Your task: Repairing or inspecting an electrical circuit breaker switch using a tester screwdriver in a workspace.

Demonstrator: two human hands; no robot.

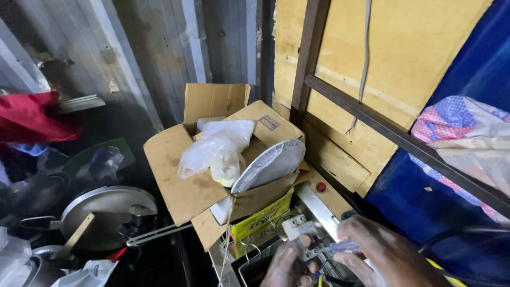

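My left hand (288,264) is at the bottom centre, its fingertips pinched on a small metal part (312,252) just below a grey electrical fitting (295,226). My right hand (383,253) comes in from the bottom right. It grips a screwdriver with a clear bluish handle (345,246), and the tip points left at the part in my left hand. Both hands work over a metal appliance (319,208) with a red button (321,186). The lower part of both hands is cut off by the frame edge.
An open cardboard box (180,170) holds plastic bags (218,149) and a round metal plate (271,165). A lidded pan (103,212) sits at the left and a red cloth (29,117) hangs above. Wooden panel (398,58), blue sheet (425,207) and patterned cloth (467,127) stand right.
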